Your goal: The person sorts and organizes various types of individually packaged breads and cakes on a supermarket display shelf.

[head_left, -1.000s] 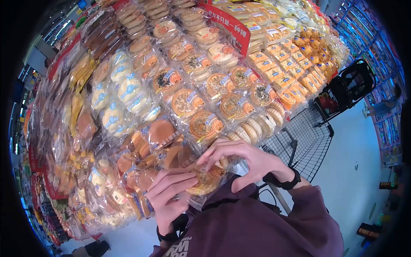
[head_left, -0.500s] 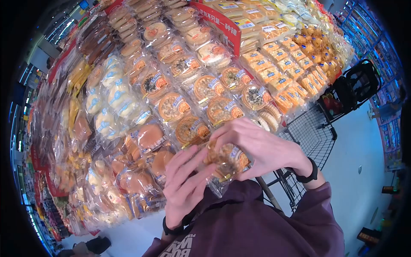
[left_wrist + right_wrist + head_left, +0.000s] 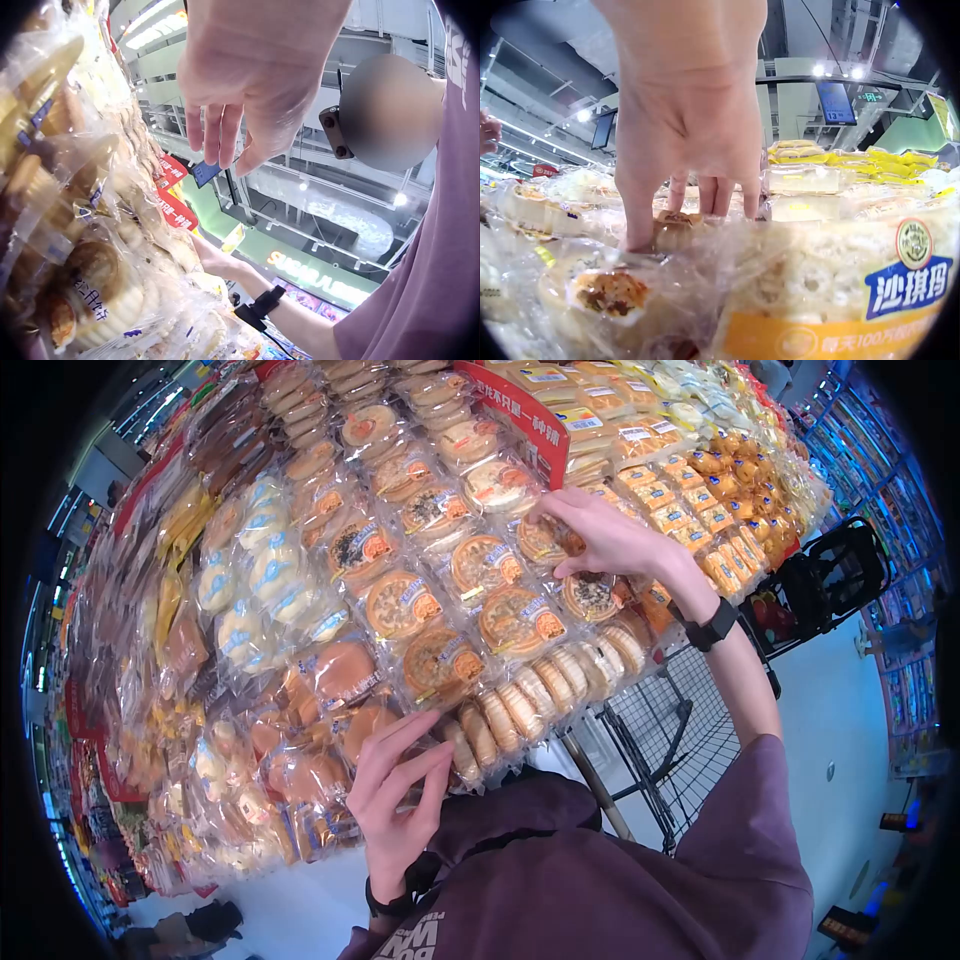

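My right hand point(image 3: 622, 538) reaches down over a wrapped round mooncake point(image 3: 538, 544). Its thumb and fingers curl round the mooncake's sides; the right wrist view shows the pastry point(image 3: 676, 229) between them, its lower part hidden by plastic film. My left hand point(image 3: 395, 800) hovers at the display's front edge with nothing in it, its fingers loosely bent beside a row of wrapped pastries standing on edge point(image 3: 530, 705). In the left wrist view that hand point(image 3: 247, 82) hangs with fingers pointing down, to the right of the wrapped pastries point(image 3: 101, 289).
Stacks of other packaged pastries point(image 3: 270, 575) cover the sloping display. A red sign strip point(image 3: 525, 420) runs between sections, with orange-labelled packets point(image 3: 670, 510) to the right. A wire shopping cart point(image 3: 670, 730) stands close on the right, holding a black seat frame point(image 3: 840, 565).
Both hands held a wrapped pastry together before; now they are apart and that package is out of them. My right hand has moved up and away to another mooncake; the left stays near the front edge.
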Tool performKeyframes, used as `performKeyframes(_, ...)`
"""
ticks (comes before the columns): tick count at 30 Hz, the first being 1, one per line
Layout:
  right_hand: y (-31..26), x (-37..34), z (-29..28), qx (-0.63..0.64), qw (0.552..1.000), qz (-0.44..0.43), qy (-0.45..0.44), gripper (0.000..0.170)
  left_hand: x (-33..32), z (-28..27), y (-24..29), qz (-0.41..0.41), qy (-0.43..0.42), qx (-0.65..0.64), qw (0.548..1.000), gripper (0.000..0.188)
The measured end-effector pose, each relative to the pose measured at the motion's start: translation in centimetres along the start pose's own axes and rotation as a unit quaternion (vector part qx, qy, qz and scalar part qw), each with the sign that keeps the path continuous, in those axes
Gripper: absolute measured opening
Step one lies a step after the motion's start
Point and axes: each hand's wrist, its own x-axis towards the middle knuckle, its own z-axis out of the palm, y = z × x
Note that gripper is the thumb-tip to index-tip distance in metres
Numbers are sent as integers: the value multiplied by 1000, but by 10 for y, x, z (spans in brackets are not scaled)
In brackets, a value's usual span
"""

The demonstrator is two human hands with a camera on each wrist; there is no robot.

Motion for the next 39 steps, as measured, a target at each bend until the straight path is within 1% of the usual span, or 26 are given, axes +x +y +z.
performKeyframes(1,4,1,3,23,1000,-3,-10,63,0,0,-1,0,-3,1,1000,22)
performKeyframes(4,-3,-4,-4,6,1000,-6,14,51,2,1,0,-12,-2,-5,1000,23)
performKeyframes(7,-19,-10,-10,-37,996,-19,77,34,3,3,0,-20,-13,-14,1000,22)
performKeyframes(8,-32,-7,-21,-27,999,15,21,21,3,5,0,-21,-16,-14,1000,23)
performKeyframes(11,-33,-14,-3,-29,999,42,14,17,3,8,0,-36,-37,-22,998,23)
performKeyframes(12,-32,-16,-2,-35,999,16,34,17,2,10,-5,-17,-34,-27,999,23)
performKeyframes(15,-35,-16,-7,-40,998,32,20,19,1,11,-7,-1,-51,-32,998,23)
performKeyframes(16,-39,-16,-12,-23,996,78,-22,21,0,12,-6,4,-41,-27,999,23)
performKeyframes(23,-35,-25,-6,-58,997,36,-35,27,-18,-1,-13,4,-68,-31,997,28)
performKeyframes(24,-44,-23,-8,-32,995,83,-43,27,-21,-3,-15,-1,-67,-42,997,29)
performKeyframes(26,-47,-22,-7,-22,994,98,-37,27,-27,-7,-18,-12,-64,-67,996,32)
performKeyframes(29,-52,-22,-3,8,992,123,-14,28,-33,-16,-23,-3,-79,-74,994,39)
performKeyframes(32,-54,-23,4,15,991,134,15,27,-43,-32,-29,12,-78,-58,995,35)
performKeyframes(35,-73,-14,2,-39,982,187,4,25,-56,-58,-38,16,-82,-47,995,33)
performKeyframes(36,-82,-8,4,-114,979,166,14,24,-60,-68,-40,14,-77,-42,996,32)
performKeyframes(39,-133,19,13,-152,980,98,84,28,-77,-94,-51,0,-42,-31,999,30)
